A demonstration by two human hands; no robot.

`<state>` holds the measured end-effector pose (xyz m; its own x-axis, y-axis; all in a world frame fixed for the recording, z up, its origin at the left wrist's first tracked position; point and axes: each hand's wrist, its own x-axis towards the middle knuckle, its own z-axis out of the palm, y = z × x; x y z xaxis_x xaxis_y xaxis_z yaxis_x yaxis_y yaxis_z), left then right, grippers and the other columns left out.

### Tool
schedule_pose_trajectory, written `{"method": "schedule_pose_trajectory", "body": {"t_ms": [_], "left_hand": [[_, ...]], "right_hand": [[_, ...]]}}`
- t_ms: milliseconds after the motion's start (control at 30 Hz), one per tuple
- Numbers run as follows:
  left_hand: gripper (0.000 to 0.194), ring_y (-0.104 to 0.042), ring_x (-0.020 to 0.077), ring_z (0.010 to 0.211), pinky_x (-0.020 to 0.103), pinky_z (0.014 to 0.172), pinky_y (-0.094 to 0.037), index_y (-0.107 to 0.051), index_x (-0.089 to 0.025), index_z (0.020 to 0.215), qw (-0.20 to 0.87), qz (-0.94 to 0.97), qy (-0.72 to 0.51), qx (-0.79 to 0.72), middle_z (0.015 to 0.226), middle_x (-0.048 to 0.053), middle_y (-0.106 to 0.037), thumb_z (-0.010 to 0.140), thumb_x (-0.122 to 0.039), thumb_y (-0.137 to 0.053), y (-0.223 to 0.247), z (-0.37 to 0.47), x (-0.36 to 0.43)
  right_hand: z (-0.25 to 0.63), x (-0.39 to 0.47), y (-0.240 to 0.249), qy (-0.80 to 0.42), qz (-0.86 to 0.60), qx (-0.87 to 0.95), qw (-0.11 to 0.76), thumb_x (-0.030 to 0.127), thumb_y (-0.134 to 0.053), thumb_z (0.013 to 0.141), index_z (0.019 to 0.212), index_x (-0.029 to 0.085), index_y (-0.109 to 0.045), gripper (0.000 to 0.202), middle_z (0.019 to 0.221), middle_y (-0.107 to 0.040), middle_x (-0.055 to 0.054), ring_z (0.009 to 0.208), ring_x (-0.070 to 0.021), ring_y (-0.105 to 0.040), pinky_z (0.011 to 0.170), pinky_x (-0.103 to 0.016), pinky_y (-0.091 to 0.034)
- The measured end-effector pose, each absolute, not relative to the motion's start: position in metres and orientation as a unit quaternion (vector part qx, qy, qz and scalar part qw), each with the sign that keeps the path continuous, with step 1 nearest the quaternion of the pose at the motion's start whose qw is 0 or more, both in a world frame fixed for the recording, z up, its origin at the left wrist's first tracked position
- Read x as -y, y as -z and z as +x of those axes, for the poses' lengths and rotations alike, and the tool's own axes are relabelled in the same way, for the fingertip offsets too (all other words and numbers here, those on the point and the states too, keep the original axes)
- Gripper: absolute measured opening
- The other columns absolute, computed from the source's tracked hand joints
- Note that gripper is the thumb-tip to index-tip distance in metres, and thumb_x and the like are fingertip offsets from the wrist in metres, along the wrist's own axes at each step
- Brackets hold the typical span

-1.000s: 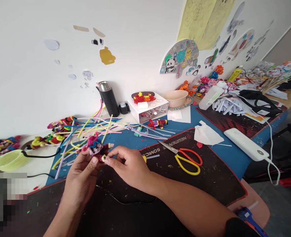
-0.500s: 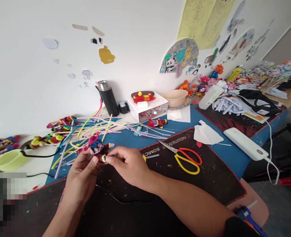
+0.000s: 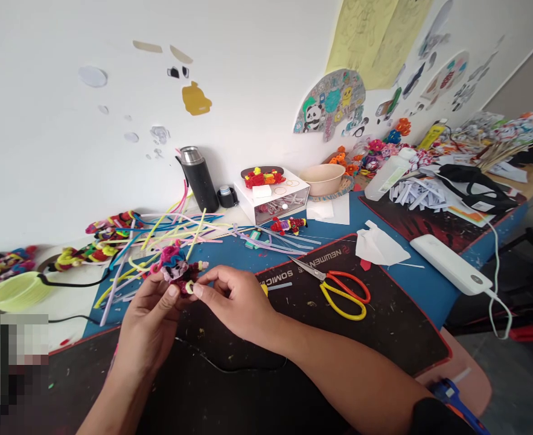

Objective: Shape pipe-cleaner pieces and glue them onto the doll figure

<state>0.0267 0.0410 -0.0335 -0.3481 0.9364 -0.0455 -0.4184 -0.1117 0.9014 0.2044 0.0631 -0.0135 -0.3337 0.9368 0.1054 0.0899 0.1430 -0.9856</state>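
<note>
A small pipe-cleaner doll [image 3: 174, 267] with a pink and blue top and dark red limbs is held above the dark mat. My left hand [image 3: 151, 317] grips it from the left, with the thumb pressed against its lower part. From the other side, my right hand [image 3: 238, 302] pinches at the pale yellow cuff of one limb. What lies between those fingertips is too small to make out. Open-bladed scissors [image 3: 334, 289] with one red and one yellow handle lie right of my right hand.
Loose pipe cleaners [image 3: 157, 232] spread behind the hands. A black thermos [image 3: 199, 181] stands at the wall beside a white box [image 3: 273, 205]. Another doll [image 3: 290, 226] lies near crumpled white paper [image 3: 381, 244]. At right is a white power bank [image 3: 451, 264] with a cable.
</note>
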Motion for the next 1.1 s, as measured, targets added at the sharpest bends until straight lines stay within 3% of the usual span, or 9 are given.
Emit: {"method": "schedule_pose_trajectory", "body": {"t_ms": [200,633,933,1100], "left_hand": [[0.046,-0.077,0.0200,0.077,0.029,0.066,-0.065,-0.085,-0.029,0.097,0.483,0.291,-0.693,-0.449,0.093,0.000,-0.085,0.062,-0.039,-0.112,0.0335,0.0261,-0.0396],[0.047,-0.078,0.0189,0.075,0.029,0.067,-0.069,-0.085,-0.028,0.092,0.492,0.281,-0.694,-0.445,0.089,-0.001,-0.084,0.056,-0.037,-0.115,0.0339,0.0281,-0.0405],[0.046,-0.078,0.0194,0.072,0.029,0.065,-0.069,-0.085,-0.027,0.089,0.495,0.287,-0.684,-0.452,0.085,0.000,-0.083,0.056,-0.039,-0.115,0.0324,0.0300,-0.0418],[0.046,-0.078,0.0199,0.070,0.028,0.062,-0.067,-0.085,-0.027,0.092,0.494,0.290,-0.685,-0.450,0.086,0.001,-0.084,0.059,-0.041,-0.113,0.0329,0.0312,-0.0412]], "right_hand": [[0.2050,-0.0590,0.0094,-0.465,-0.416,0.673,0.397,0.038,-0.080,0.100,0.113,0.023,-0.080,0.020,0.068,-0.064,0.006,0.062,-0.0138,-0.057,0.064,-0.028,-0.039],[0.2089,-0.0613,0.0096,-0.412,-0.414,0.716,0.384,0.044,-0.074,0.107,0.105,0.023,-0.081,0.022,0.065,-0.062,0.005,0.060,-0.0135,-0.053,0.064,-0.028,-0.034],[0.2083,-0.0638,0.0109,-0.479,-0.396,0.680,0.389,0.037,-0.075,0.104,0.095,0.022,-0.077,0.018,0.062,-0.055,0.007,0.057,-0.0118,-0.048,0.060,-0.028,-0.032],[0.2062,-0.0654,0.0124,-0.534,-0.383,0.643,0.393,0.036,-0.075,0.103,0.096,0.021,-0.076,0.017,0.066,-0.059,0.006,0.059,-0.0120,-0.049,0.058,-0.027,-0.032]]}}
